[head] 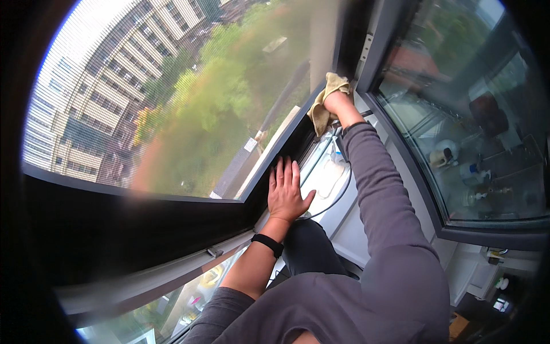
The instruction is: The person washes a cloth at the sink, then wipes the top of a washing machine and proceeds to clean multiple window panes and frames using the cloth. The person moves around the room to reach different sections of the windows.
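Observation:
My right hand (339,104) holds a tan cloth (320,112) at the far lower corner of the dark window frame (262,202). Part of the cloth drapes over the back of that hand, and its fingers are hidden. My left hand (285,193) lies flat against the lower dark rail of the same frame, fingers apart, with nothing in it. A window screen (206,107) fills the frame, and trees and a building show through its mesh. A black band (267,245) circles my left wrist.
An open glazed sash (468,129) stands to the right, its glass reflecting bottles and other items. Under my right arm, a dark cable (339,198) curves over the white sill (331,172). My dark-trousered knee (311,247) is close to the sill.

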Tool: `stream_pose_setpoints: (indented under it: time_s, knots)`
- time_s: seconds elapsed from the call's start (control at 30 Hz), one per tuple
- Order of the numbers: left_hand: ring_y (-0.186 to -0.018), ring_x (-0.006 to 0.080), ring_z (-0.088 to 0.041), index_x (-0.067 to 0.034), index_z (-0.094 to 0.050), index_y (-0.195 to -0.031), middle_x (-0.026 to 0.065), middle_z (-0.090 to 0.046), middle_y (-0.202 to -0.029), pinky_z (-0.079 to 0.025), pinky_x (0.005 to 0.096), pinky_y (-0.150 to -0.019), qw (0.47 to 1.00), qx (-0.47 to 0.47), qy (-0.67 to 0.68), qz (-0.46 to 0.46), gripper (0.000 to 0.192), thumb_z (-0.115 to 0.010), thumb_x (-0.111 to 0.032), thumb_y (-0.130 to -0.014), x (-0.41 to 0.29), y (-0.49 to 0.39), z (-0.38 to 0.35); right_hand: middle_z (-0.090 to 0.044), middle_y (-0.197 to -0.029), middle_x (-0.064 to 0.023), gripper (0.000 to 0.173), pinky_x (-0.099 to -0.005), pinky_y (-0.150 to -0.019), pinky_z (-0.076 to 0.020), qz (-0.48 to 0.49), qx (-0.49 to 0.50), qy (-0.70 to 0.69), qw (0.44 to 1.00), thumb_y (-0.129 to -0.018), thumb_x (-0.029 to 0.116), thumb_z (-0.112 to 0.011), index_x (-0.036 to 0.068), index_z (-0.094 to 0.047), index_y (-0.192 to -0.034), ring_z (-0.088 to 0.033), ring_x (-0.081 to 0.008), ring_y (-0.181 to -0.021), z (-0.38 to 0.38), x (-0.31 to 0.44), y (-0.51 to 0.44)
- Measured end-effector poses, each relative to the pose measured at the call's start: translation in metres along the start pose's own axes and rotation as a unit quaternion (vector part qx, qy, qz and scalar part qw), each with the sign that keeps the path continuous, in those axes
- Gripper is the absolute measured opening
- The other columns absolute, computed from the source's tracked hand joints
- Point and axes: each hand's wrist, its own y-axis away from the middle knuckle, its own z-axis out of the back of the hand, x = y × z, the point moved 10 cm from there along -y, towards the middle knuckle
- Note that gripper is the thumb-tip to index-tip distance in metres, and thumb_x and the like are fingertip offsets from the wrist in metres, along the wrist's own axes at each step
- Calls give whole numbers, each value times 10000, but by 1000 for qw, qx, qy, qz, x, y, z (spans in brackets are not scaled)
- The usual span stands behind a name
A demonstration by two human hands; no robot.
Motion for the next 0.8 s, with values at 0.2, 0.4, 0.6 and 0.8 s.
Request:
stream_pose_setpoints:
  time_s: [0.2,0.4,0.6,0.8]
  knots:
    - [-1420,347,-211,20,-333,-1406,184,-330,-1475,-163,481,-1149,1000,-5,-11,-8,906,-631,-549,-767,-1,1,0,-649,-970,-161,166,-428,-764,-501,112,-31,-115,986,-826,239,-603,114,-591,-935,-610,-388,-937,26,31,64]
    - [-1415,354,-224,22,-333,-1404,189,-342,-1466,-168,487,-1147,1000,-10,-11,-10,902,-630,-544,-768,-2,1,2,-623,-1107,-186,279,-404,-905,-460,22,-95,-213,972,-864,270,-547,70,-601,-1053,-591,-347,-1054,45,3,67]
    - [-1413,359,-228,24,-334,-1405,193,-351,-1460,-170,484,-1144,1000,-3,-10,-10,902,-635,-538,-768,-2,-1,-1,-478,-1380,-204,475,-405,-1053,-383,-67,-5,-78,995,-889,308,-507,96,-501,-1314,-483,-358,-1259,8,-24,-12]
    - [-1407,360,-233,30,-350,-1396,191,-365,-1448,-166,485,-1146,1000,-8,-20,-13,890,-614,-552,-777,-1,0,-3,-475,-1398,-181,494,-385,-1062,-373,-20,11,-82,996,-907,311,-479,64,-493,-1334,-460,-316,-1291,-18,-23,-31]
